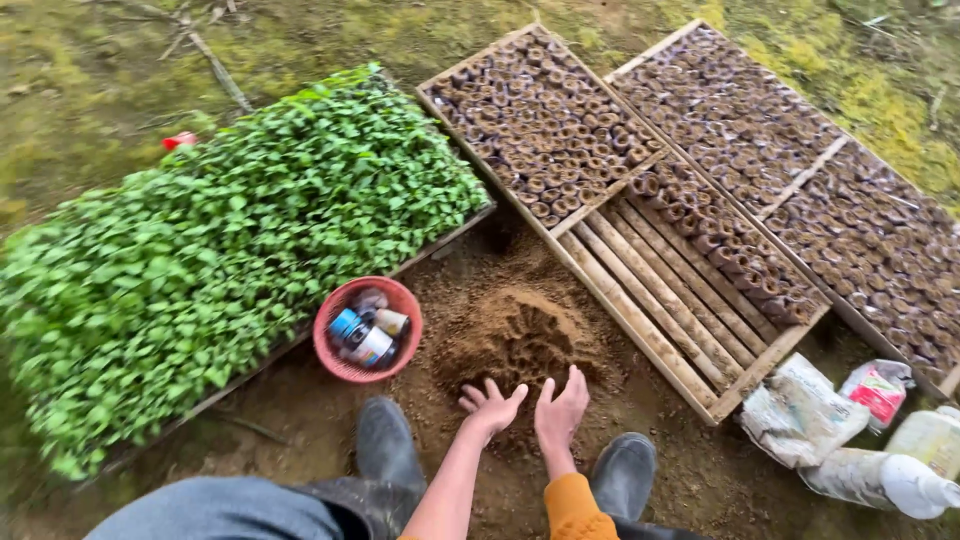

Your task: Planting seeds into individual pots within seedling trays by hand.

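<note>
My left hand [492,405] and my right hand [562,410] reach side by side toward the near edge of a brown soil heap [517,340] on the ground, fingers spread, holding nothing. The fingertips touch or hover just over the loose soil. My dark rubber boots [385,445] stand on either side of my arms. Just beyond the heap lies a wooden slatted tray [650,300] partly filled with small rolled soil pots [545,120].
A bed of green seedlings [220,240] fills the left. A red basket [345,370] with cans and small containers sits by the heap. A second pot-filled tray [800,160] lies at the right. Plastic bags and a white bottle [880,475] lie at the lower right.
</note>
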